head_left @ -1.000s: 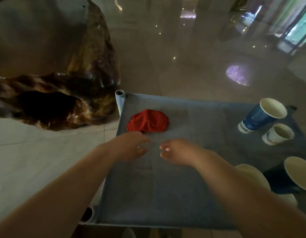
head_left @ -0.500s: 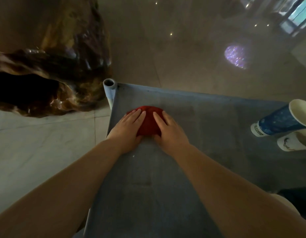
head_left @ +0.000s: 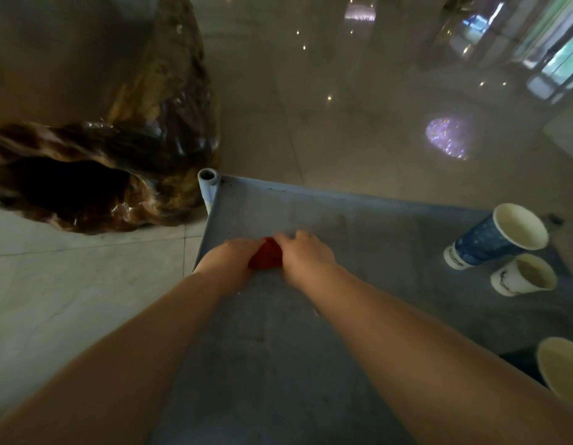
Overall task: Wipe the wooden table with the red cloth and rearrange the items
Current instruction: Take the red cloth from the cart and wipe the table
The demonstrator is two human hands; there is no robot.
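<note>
Since half a second ago, both hands have gone from lying flat on the red cloth point(head_left: 265, 257) with straight fingers to curling in on it, and the cloth has been gathered into a smaller bunch between them.

Head view: two hands, one cloth. The left hand point(head_left: 228, 262) and the right hand point(head_left: 307, 255) close in from either side. Each hand's grip is closed round the cloth, and the right hand's fingers point(head_left: 290, 238) curl over its far edge. Only a narrow red wedge shows between them.

The cloth lies on the grey-blue desk point(head_left: 349, 232), near the single hollow corner post point(head_left: 208, 178), on the person's side of it and a little to its right.

Three paper cups are in sight, all well to the right of that post. A tall blue cup point(head_left: 486, 242) stands farthest from the person. One small white cup point(head_left: 521, 275) is just beside it, on the near side. A third cup point(head_left: 563, 367) sits nearer still and is cut off by the picture's right edge.

Left of the post, one glossy brown sculpture point(head_left: 111, 168) rests on the pale tiled floor point(head_left: 69, 300).
</note>
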